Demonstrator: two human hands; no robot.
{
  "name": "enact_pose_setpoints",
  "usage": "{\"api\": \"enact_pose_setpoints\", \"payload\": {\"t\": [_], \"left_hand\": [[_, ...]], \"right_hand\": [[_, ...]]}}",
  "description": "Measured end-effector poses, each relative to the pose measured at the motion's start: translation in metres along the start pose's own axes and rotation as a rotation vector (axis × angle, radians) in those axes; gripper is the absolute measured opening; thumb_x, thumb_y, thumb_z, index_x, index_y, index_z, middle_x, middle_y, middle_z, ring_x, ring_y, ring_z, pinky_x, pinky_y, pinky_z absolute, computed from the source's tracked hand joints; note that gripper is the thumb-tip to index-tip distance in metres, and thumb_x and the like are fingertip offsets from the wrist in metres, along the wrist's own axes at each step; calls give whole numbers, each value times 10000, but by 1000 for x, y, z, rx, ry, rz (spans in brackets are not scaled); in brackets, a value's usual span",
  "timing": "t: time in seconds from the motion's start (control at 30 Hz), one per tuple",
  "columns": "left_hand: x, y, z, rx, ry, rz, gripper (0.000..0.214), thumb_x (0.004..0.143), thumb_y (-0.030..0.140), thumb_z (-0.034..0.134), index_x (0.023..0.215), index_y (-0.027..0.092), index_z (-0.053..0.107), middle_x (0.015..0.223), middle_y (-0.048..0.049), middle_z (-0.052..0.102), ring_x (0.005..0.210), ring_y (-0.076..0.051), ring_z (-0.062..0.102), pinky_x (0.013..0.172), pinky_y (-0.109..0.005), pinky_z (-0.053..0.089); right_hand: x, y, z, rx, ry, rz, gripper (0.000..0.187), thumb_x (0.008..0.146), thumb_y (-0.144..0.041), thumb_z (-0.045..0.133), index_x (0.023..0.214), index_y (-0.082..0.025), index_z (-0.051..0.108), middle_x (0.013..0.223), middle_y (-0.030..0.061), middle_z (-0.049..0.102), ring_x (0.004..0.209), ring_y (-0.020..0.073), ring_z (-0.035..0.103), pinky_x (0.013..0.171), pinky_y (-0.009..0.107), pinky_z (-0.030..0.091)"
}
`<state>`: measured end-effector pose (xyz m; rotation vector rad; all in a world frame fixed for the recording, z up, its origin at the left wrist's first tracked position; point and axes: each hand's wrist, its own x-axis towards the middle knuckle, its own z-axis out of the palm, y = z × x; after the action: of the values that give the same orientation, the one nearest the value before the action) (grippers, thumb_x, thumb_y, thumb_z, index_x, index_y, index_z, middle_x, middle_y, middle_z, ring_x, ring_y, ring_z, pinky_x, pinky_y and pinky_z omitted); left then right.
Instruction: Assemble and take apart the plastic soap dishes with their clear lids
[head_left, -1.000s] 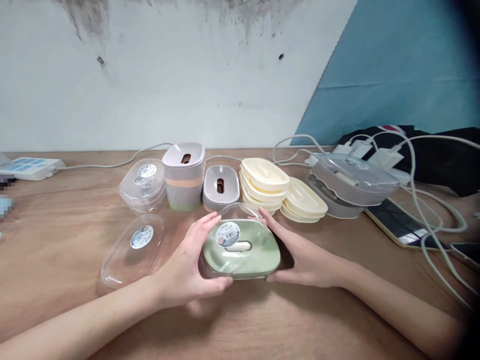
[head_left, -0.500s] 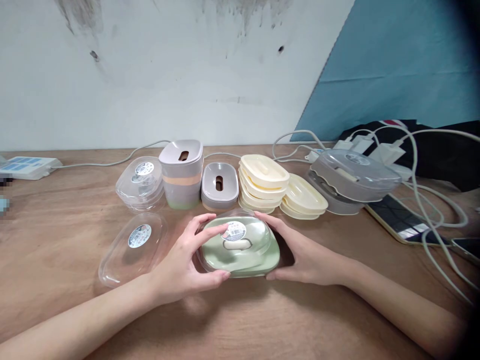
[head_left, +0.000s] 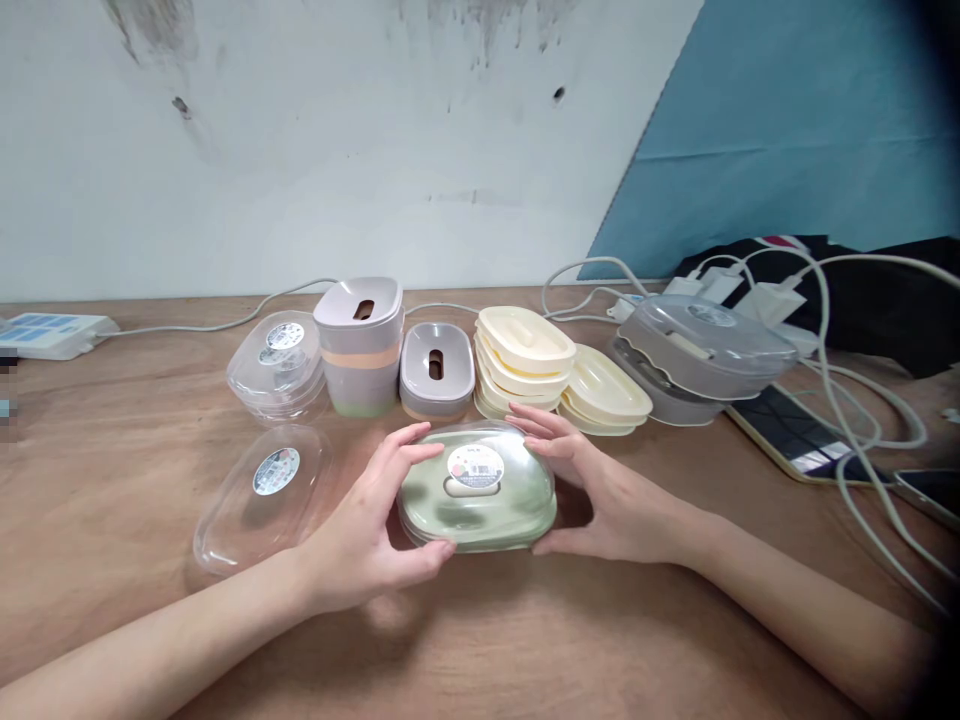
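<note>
In front of me on the table is a low green box [head_left: 420,512] with rounded corners and a slot in its top. A clear plastic cover [head_left: 517,455] with a round printed sticker lies over it, its edges lined up with the box. My left hand [head_left: 375,515] grips the left side, thumb at the near edge and fingers at the far edge. On the right side, my right hand [head_left: 604,490] holds it, fingertips on the cover's far corner and thumb low at the near corner. The palms stand a little away from the sides.
A loose clear cover [head_left: 240,510] lies at left, with stacked clear covers [head_left: 262,390] behind. Further along stand grey slotted boxes [head_left: 360,390], a low grey box [head_left: 442,350], cream trays [head_left: 525,340] and grey clear-topped boxes [head_left: 712,350]. White cables [head_left: 829,370] and a phone [head_left: 799,440] lie right.
The clear cover was tilted and offset on the green box; now it sits level over it. My left index finger has moved back off the sticker, and my right fingers reach further onto the cover.
</note>
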<state>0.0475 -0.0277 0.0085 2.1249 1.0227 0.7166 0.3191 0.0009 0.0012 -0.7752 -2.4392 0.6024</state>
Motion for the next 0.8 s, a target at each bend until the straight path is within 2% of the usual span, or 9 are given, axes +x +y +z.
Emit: {"api": "enact_pose_setpoints", "payload": {"t": [0.2,0.47,0.67,0.8], "left_hand": [[1,2,-1,3,-14,12,642,730,215,650,1290,252,338,1449,-104,217,1343,-284,232,1074,-446,266],[3,2,0,16,-10,-20,637,755,314,679,1314,308,375,1438,-71,243,1344,-293,227,1073,-463,281],[0,-2,0,-17,14,26,720,775,341,669,1364,294,258,1444,-89,248,1345,-273,236,1086,-448,267],[0,-2,0,0,5,29,682,785,344,663,1350,292,284,1452,-91,235,1347,-279,230,1078,-453,275]], "right_hand": [[1,-2,-4,-44,-14,-26,694,712,-352,715,1247,-271,279,1399,152,329,1314,293,323,952,462,434],[-1,2,-4,-42,60,-94,657,718,-372,710,1228,-304,301,1356,134,351,1265,286,385,942,454,445],[0,3,-2,-32,61,-100,663,720,-397,704,1234,-302,297,1354,130,346,1269,269,373,953,441,438],[-1,3,-2,-79,85,-105,640,718,-424,698,1213,-294,314,1327,140,373,1237,281,411,922,444,459]]}}
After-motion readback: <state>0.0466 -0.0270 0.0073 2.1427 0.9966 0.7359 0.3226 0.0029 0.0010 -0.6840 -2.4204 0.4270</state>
